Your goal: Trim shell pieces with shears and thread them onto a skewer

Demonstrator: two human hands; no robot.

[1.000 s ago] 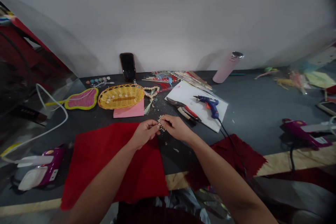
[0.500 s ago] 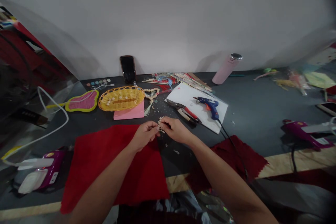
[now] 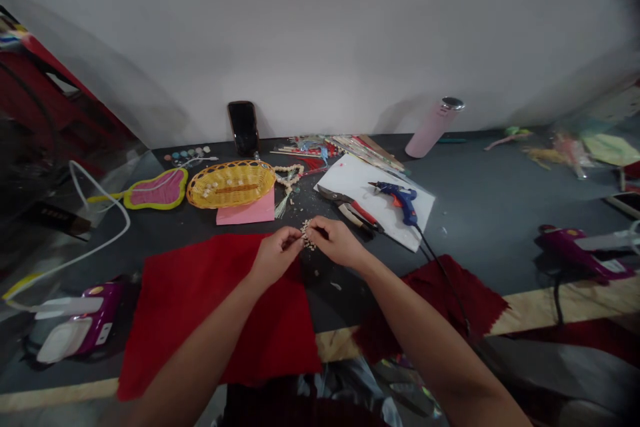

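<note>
A small pile of pale beads or chips [image 3: 311,244] lies on the dark table between my hands. My left hand [image 3: 276,253] is at the pile's left side, thumb and fingers pinched together over the edge of a red cloth [image 3: 200,300]. My right hand [image 3: 334,240] reaches onto the pile with its fingers closed. What either hand pinches is too small to make out. Just beyond them, a beaded string with a pale tassel [image 3: 289,179] rests beside a yellow wicker basket [image 3: 233,192], which holds a few light pieces.
Pliers [image 3: 350,208] and a blue glue gun [image 3: 404,203] lie on a white board [image 3: 423,213]. A phone [image 3: 243,128] and a pink bottle [image 3: 434,128] stand near the wall. Purple devices [image 3: 103,313] sit at both sides; a cable hangs over a dark red cloth [image 3: 460,293].
The view has tilted down slightly. My right hand's fingers have shifted a little on the pile, and more of the pale pieces show. My left hand keeps its pinch.
</note>
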